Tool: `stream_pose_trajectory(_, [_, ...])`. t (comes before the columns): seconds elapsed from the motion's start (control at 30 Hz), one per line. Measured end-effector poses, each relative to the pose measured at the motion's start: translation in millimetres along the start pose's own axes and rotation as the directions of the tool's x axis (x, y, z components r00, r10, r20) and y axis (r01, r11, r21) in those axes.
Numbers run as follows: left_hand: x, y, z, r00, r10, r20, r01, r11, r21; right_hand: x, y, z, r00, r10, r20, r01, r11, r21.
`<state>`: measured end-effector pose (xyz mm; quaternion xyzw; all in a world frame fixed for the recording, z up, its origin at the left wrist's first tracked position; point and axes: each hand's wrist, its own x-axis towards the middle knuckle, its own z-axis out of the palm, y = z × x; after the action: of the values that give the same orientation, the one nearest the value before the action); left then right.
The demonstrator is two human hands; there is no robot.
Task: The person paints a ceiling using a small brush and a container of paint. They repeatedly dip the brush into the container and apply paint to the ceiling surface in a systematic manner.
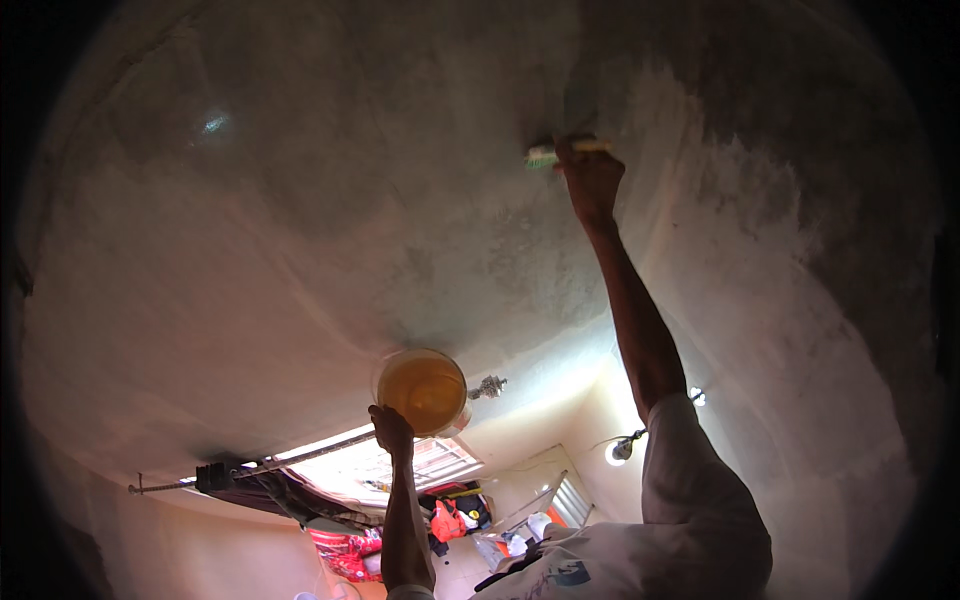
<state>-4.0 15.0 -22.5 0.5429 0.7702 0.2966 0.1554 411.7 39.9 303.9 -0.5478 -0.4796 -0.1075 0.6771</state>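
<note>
Two hands raised: right hand [590,180] grips a pale flat-handled brush [548,154] against the grey plastered ceiling [330,190]; left hand [390,430] clasps a translucent yellow plastic bucket [422,390], nearer left.

1. No packages, labels, signs or screens can be made out with certainty in the head view.
2. The nearest thing to a package is a round, translucent amber-yellow container [422,390], seen from below against the grey ceiling; it bears no visible label.
3. A small dark blue printed mark [570,574] sits on the white sleeve at the lower edge; its shape is blocky and too small to tell further.
4. Red and orange items near the window [447,520] are too blurred to identify as packaging.
</note>
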Motion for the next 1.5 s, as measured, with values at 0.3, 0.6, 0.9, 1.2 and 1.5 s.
stream_pose_trajectory(0.3, [-3,5,-1,1.0,0.016,-0.006,-0.016,1.0,0.006,92,-45,-8,0.668,-0.73,0.143,0.574,0.384,-0.723])
stream_pose_trajectory(0.6, [-3,8,-2,1.0,-0.011,0.005,0.011,1.0,0.012,66,-29,5,0.925,-0.266,-0.27,0.356,0.854,0.38])
stream_pose_trajectory(0.9, [-1,2,-1,1.0,-0.014,0.027,0.014,1.0,0.017,-97,42,3,0.981,0.099,-0.167,-0.045,0.953,0.299])
stream_pose_trajectory(1.2, [0,9,-4,0.999,-0.041,0.03,0.041,0.999,0.029,-134,81,-15,0.959,0.231,-0.165,-0.152,0.909,0.389])
stream_pose_trajectory(1.5, [4,-5,9,0.998,0.055,-0.014,-0.055,0.998,-0.01,-7,40,-5,0.991,-0.027,-0.134,0.025,1.0,-0.017])
